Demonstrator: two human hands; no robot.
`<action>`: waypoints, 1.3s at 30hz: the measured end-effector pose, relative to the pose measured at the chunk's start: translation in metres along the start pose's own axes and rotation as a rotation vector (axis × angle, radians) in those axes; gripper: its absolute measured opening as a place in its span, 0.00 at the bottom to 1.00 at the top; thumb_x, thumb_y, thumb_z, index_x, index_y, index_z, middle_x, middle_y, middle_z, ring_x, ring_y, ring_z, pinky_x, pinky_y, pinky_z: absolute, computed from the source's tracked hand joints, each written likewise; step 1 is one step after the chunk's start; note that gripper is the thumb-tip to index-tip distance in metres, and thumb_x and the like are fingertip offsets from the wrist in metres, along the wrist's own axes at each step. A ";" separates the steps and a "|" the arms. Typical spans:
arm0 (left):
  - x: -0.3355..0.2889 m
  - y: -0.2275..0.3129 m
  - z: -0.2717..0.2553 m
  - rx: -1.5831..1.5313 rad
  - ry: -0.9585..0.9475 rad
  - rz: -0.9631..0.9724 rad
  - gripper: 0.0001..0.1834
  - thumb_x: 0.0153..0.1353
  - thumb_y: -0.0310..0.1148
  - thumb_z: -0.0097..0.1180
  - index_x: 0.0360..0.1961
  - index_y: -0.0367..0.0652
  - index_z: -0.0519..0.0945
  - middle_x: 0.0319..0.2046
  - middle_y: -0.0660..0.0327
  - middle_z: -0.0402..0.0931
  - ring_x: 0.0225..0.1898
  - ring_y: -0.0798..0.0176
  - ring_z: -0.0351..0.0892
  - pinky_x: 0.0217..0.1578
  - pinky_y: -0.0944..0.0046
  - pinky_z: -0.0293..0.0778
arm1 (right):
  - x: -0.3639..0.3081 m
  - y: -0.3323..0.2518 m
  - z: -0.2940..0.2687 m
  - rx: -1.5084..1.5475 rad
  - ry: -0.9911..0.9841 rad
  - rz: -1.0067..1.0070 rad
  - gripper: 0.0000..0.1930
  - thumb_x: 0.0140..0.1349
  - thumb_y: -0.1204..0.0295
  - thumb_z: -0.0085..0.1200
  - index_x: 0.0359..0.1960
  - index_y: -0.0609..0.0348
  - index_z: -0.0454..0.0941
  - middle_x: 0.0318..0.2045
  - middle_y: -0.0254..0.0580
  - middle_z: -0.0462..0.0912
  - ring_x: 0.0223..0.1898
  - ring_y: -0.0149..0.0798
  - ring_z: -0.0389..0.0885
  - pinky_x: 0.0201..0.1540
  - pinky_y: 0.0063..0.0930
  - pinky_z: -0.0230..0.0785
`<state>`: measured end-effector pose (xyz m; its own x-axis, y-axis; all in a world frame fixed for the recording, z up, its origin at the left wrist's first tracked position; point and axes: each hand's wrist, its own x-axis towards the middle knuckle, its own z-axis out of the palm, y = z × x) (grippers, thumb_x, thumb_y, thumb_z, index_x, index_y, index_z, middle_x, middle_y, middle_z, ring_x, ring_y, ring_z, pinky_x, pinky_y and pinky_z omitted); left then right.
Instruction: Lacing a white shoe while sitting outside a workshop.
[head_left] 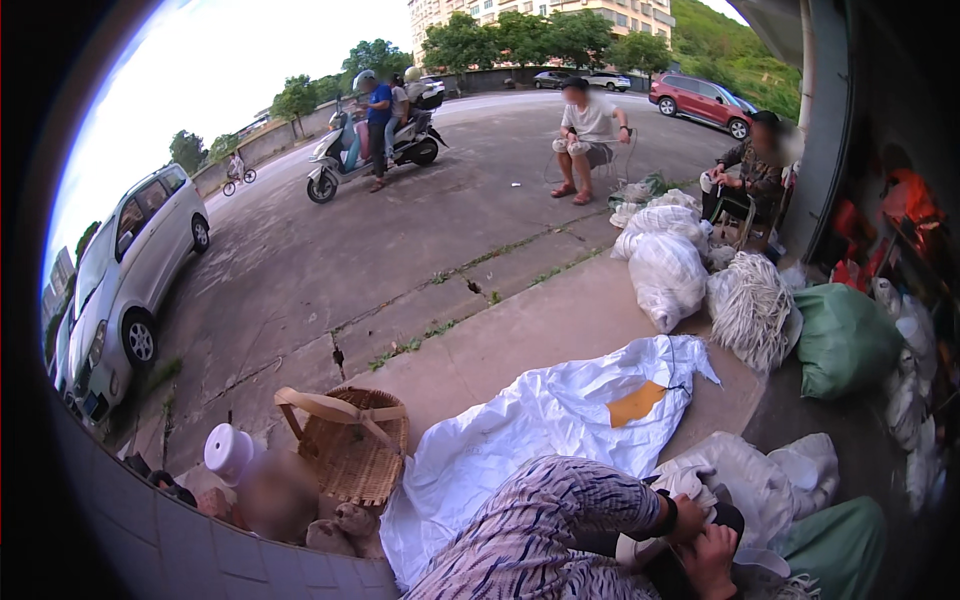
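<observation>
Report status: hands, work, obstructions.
Left hand and right hand close together, grip unclear. Pale fabric by the left hand, partly hidden. White sheet spread to the left; no obstruction visible.

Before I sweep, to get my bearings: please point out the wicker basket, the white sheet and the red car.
Wicker basket (350,452): head view, woven inside.
White sheet (525,425): head view, crumpled middle.
Red car (696,102): head view, its side.

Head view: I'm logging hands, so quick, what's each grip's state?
Left hand: curled; whether closed on anything cannot be told.
Right hand: curled beside the left; holding anything, cannot be told.
</observation>
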<state>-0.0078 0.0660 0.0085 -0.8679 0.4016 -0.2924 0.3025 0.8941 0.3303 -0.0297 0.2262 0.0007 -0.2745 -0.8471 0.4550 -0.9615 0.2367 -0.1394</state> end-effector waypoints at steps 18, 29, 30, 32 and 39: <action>-0.024 -0.037 0.028 -1.426 0.388 0.149 0.13 0.64 0.41 0.48 0.35 0.42 0.75 0.29 0.71 0.71 0.33 0.75 0.68 0.35 0.71 0.67 | 0.045 0.014 -0.004 0.190 -0.453 0.110 0.13 0.42 0.62 0.62 0.29 0.53 0.81 0.30 0.43 0.81 0.37 0.46 0.78 0.38 0.42 0.63; -0.038 -0.042 0.023 -1.675 0.313 0.253 0.13 0.61 0.43 0.54 0.32 0.44 0.75 0.26 0.72 0.71 0.28 0.79 0.66 0.29 0.77 0.63 | 0.084 0.034 -0.009 0.300 -0.935 0.174 0.21 0.42 0.49 0.60 0.29 0.53 0.82 0.29 0.48 0.81 0.34 0.49 0.80 0.40 0.37 0.71; -0.038 -0.041 0.024 -1.697 0.325 0.307 0.14 0.61 0.44 0.54 0.32 0.44 0.74 0.25 0.72 0.71 0.28 0.79 0.66 0.29 0.77 0.63 | 0.082 0.034 -0.008 0.353 -0.904 0.189 0.21 0.42 0.49 0.61 0.29 0.54 0.82 0.28 0.48 0.81 0.34 0.50 0.80 0.39 0.37 0.71; -0.037 -0.040 0.024 -1.668 0.326 0.279 0.14 0.62 0.45 0.53 0.33 0.44 0.74 0.25 0.72 0.71 0.27 0.79 0.65 0.28 0.77 0.63 | 0.079 0.034 -0.007 0.404 -0.872 0.204 0.21 0.42 0.49 0.61 0.30 0.54 0.81 0.28 0.48 0.81 0.34 0.50 0.80 0.39 0.37 0.71; -0.039 -0.050 0.021 -1.802 0.278 0.183 0.18 0.64 0.51 0.47 0.33 0.48 0.74 0.22 0.74 0.67 0.22 0.79 0.62 0.23 0.78 0.60 | 0.080 0.039 0.001 0.516 -0.826 0.124 0.18 0.47 0.57 0.56 0.34 0.55 0.80 0.33 0.46 0.81 0.38 0.47 0.79 0.42 0.37 0.70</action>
<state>0.0192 0.0092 -0.0152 -0.9660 0.2493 -0.0681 -0.1895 -0.5042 0.8425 -0.0893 0.1670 0.0309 -0.0903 -0.9431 -0.3201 -0.7501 0.2758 -0.6010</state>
